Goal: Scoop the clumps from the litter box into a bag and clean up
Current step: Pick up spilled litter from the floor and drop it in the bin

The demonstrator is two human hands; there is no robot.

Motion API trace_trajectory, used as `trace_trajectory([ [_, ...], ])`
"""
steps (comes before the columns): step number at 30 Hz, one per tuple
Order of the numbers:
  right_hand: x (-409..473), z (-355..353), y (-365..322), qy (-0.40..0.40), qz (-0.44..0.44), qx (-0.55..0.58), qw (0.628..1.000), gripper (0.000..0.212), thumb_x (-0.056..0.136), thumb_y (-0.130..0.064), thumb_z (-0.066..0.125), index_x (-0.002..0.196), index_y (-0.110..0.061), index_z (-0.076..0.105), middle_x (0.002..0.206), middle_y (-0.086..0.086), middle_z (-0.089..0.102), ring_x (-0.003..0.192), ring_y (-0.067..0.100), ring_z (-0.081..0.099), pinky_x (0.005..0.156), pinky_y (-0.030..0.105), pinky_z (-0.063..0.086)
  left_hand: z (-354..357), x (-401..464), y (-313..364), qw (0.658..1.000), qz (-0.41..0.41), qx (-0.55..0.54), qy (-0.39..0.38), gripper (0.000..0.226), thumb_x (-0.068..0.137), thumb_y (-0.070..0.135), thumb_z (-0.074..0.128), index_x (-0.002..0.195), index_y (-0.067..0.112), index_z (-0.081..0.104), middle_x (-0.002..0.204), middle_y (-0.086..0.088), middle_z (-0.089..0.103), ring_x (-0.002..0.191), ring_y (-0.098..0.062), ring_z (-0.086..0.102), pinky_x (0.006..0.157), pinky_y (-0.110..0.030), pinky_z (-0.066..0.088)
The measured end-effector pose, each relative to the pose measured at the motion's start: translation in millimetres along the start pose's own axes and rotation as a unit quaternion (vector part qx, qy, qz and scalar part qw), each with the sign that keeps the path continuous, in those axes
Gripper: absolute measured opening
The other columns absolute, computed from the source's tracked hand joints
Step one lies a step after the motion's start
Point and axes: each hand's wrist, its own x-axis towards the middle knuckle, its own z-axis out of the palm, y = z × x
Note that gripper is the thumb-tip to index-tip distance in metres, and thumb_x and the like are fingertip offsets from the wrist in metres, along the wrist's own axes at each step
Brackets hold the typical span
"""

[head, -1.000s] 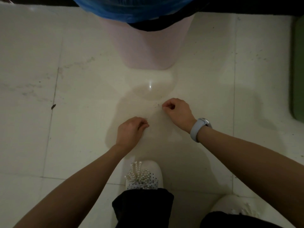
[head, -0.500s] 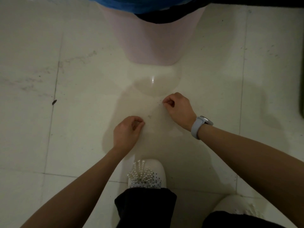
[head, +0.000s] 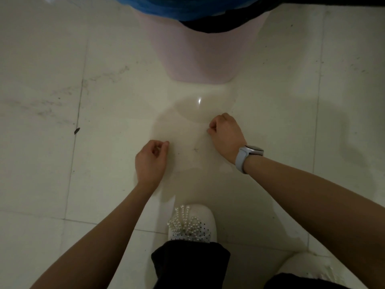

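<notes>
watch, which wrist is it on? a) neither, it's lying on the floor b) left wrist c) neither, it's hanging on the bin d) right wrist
d: the pale-strapped watch sits on the wrist just behind the right hand, while the wrist behind the left hand is bare.

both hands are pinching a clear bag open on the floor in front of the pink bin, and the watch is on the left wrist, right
Not quite: the watch is on the right wrist. The head view shows the left hand and right hand pinching the clear bag above the floor before the pink bin.
</notes>
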Motion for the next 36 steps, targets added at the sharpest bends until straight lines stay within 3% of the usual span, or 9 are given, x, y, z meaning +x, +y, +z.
trace_trajectory([
  [8,-2.4,0.3,-4.1,-0.008,-0.042,-0.081,0.996,0.022,0.096,-0.006,0.036,0.109,0.002,0.051,0.117,0.020,0.048,0.106,0.032,0.044,0.085,0.032,0.034,6.3,-8.3,-1.2,0.995,0.045,0.054,-0.064,0.012,0.082,0.027,0.068,0.087,0.016,0.066,0.067,0.010,0.050,0.064,-0.011,0.047,0.064,-0.026,0.038],
  [11,-2.4,-5.6,-3.0,0.031,0.009,0.088,0.996,0.017,0.094,-0.007,0.042,0.098,0.004,0.054,0.101,0.017,0.055,0.090,0.027,0.050,0.074,0.027,0.036,10.3,-8.8,-1.7,0.993,0.048,0.077,-0.077,0.018,0.081,0.029,0.069,0.095,0.018,0.067,0.074,0.008,0.053,0.069,-0.011,0.050,0.066,-0.024,0.036],
  [14,-1.7,-18.1,1.4,0.042,0.071,0.240,0.967,0.009,0.090,-0.009,0.050,0.089,-0.004,0.058,0.073,-0.001,0.054,0.064,0.011,0.048,0.053,0.012,0.038,9.3,-7.8,-3.0,0.993,0.047,0.074,-0.074,0.016,0.083,0.026,0.068,0.093,0.015,0.070,0.081,0.002,0.064,0.074,-0.012,0.056,0.067,-0.021,0.037],
  [19,-3.8,-33.3,13.5,0.070,0.137,0.396,0.905,0.024,0.085,0.000,0.056,0.069,-0.018,0.056,0.064,0.000,0.053,0.056,0.010,0.046,0.055,0.018,0.042,8.0,-3.6,-0.2,0.990,0.041,0.106,-0.081,0.015,0.085,0.031,0.065,0.090,0.019,0.071,0.088,0.001,0.070,0.082,-0.017,0.062,0.067,-0.022,0.037],
  [22,-10.1,-28.4,14.9,0.029,0.116,0.321,0.940,0.017,0.087,-0.002,0.054,0.080,-0.013,0.063,0.075,-0.002,0.058,0.067,0.010,0.051,0.063,0.018,0.040,8.1,-3.0,1.5,0.987,0.055,0.124,-0.088,0.016,0.087,0.031,0.061,0.092,0.018,0.070,0.090,0.001,0.070,0.083,-0.018,0.062,0.067,-0.024,0.037],
  [25,-17.4,-19.4,12.0,0.001,0.044,0.185,0.982,0.016,0.090,-0.007,0.052,0.097,-0.006,0.067,0.097,0.006,0.065,0.088,0.018,0.058,0.071,0.011,0.038,3.1,-2.8,1.2,0.997,0.013,0.050,-0.057,0.013,0.088,0.025,0.061,0.090,0.014,0.068,0.077,0.002,0.065,0.072,-0.016,0.057,0.064,-0.024,0.036],
  [29,-20.9,-6.5,5.4,-0.008,-0.009,0.101,0.995,0.019,0.091,-0.007,0.050,0.100,0.000,0.065,0.106,0.016,0.064,0.097,0.027,0.058,0.086,0.025,0.042,-6.7,-3.7,-5.9,1.000,-0.023,0.008,-0.010,0.011,0.087,0.020,0.062,0.088,0.011,0.067,0.055,0.012,0.048,0.054,-0.006,0.044,0.057,-0.023,0.029],
  [32,-21.6,0.6,4.1,0.007,0.001,0.086,0.996,0.020,0.092,-0.008,0.048,0.100,0.001,0.064,0.106,0.019,0.061,0.097,0.032,0.056,0.088,0.037,0.042,-9.4,-10.2,-10.1,0.999,-0.011,0.030,-0.038,0.013,0.088,0.021,0.061,0.092,0.011,0.069,0.070,-0.001,0.062,0.066,-0.016,0.053,0.064,-0.026,0.038],
  [36,-20.8,3.9,4.5,0.024,0.018,0.084,0.996,0.019,0.092,-0.010,0.048,0.097,0.003,0.062,0.105,0.020,0.060,0.099,0.032,0.054,0.087,0.035,0.040,-1.9,-15.4,-7.9,0.997,0.024,0.041,-0.065,0.015,0.085,0.024,0.065,0.095,0.013,0.069,0.079,-0.006,0.067,0.071,-0.018,0.058,0.070,-0.027,0.043],
])
